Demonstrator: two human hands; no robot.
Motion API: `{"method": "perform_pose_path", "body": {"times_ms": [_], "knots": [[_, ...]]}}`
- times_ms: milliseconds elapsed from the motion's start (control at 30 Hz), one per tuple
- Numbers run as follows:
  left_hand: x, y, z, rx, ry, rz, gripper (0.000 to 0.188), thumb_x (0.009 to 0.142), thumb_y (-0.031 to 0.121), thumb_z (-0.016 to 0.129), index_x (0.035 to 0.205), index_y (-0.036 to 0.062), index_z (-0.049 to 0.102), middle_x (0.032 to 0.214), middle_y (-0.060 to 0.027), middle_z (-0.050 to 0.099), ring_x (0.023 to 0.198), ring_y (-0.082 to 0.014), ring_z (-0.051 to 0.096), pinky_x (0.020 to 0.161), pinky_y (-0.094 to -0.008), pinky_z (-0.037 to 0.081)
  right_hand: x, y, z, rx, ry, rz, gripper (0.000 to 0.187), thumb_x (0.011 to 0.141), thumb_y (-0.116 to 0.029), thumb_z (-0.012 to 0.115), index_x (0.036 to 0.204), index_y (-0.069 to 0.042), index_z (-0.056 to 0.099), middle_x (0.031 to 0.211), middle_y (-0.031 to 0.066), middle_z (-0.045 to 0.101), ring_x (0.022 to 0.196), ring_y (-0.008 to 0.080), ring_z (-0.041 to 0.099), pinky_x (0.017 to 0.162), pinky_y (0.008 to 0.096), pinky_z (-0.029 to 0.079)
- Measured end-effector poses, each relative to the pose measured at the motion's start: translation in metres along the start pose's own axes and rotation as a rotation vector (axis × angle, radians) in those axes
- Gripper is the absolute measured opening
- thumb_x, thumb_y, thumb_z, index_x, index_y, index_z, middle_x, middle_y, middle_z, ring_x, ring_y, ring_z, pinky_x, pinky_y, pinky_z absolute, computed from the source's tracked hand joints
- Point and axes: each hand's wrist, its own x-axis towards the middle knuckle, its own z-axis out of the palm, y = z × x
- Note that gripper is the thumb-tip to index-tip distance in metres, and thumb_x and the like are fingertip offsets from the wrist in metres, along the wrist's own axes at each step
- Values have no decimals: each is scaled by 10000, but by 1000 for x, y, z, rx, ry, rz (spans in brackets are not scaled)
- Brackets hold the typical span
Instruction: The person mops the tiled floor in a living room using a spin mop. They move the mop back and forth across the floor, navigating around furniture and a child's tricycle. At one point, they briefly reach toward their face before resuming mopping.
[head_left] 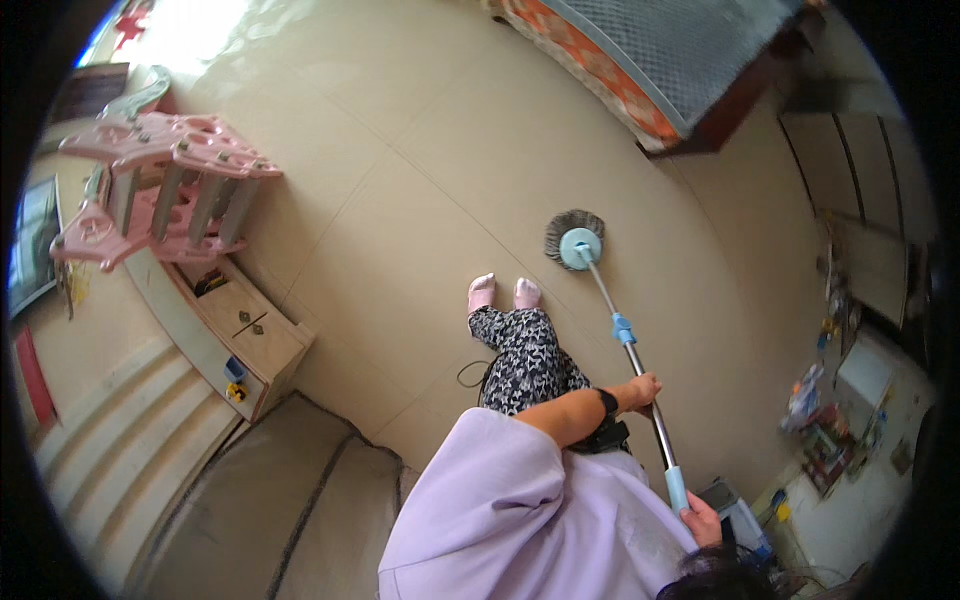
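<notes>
A round mop [641,362] with a silver pole slants from the floor up to my right side. Its grey fringed head [562,225], under a light blue disc, rests on the tiles ahead of my feet, slightly to the right. My left hand [637,393], with a dark band on the wrist, is closed round the middle of the pole, below a blue collar [623,329]. Farther back, my right hand [703,522] grips the light blue handle end [677,490]. Some of the right hand's fingers are hidden.
A pink and grey plastic play structure [180,180] stands at the left, beside a wooden cabinet [255,325]. A grey sofa [270,500] is at lower left. A bed [650,60] with a grey cover juts in at upper right. Cluttered items [825,440] line the right.
</notes>
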Motion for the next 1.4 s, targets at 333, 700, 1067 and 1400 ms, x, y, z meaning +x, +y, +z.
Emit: {"method": "perform_pose_path", "body": {"times_ms": [333,700,1067,1400], "knots": [[-45,44,29,-213,-4,-214,255,906,470,602,907,215,609,886,-58,591,901,-238,562,802,-422,457,-70,-25,2,5,34,94,572,923,19,481,1483,-70,410,860,44,622,523,99,551,469,233,473],[-222,167,-201,-137,384,328,176,1031,309,484,1009,139,442,901,-48,486,770,-219,613,687,-415,590,10,-176,68,-136,-400,7,607,929,-55,542,1505,-59,355,895,33,599,526,67,519,422,234,479],[-354,148,-467,-881,1005,124,192,1036,328,454,961,153,434,796,-35,474,637,-201,560,555,-363,545,151,-317,328,-270,-713,14,628,891,-38,560,1488,-44,365,884,53,568,575,111,563,445,267,507],[-292,150,-443,-545,813,-40,186,1011,318,467,925,153,456,824,-30,474,609,-212,582,506,-370,534,134,-252,267,205,-497,19,611,909,-15,554,1481,17,341,967,131,621,605,129,565,436,262,484]]}}
